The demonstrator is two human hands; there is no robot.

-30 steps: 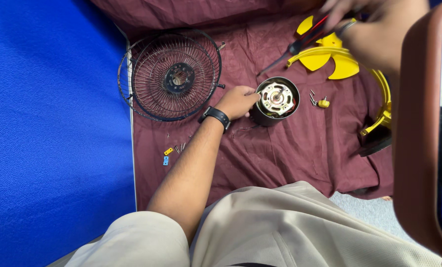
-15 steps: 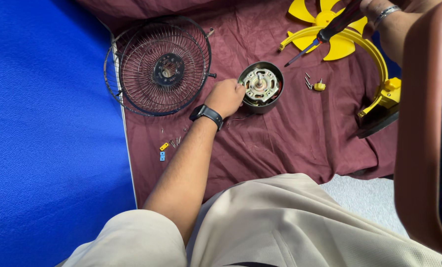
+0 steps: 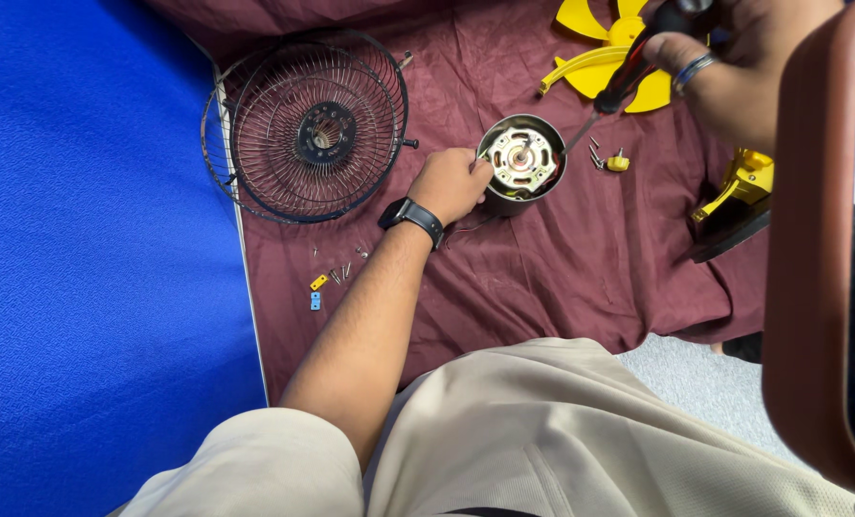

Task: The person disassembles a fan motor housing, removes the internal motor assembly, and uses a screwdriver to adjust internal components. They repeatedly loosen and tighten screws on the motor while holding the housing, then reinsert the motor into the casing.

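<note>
Head view: left hand point(image 3: 454, 182) is gripping the motor housing point(image 3: 521, 161) on the maroon cloth point(image 3: 562, 278), while right hand point(image 3: 734, 67) is clamping a screwdriver point(image 3: 629, 77), aiming its tip at a motor screw; next comes seating it squarely.

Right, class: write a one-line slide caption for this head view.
Left hand steadies round metal fan motor on maroon cloth while right hand holds red-handled screwdriver.
</note>
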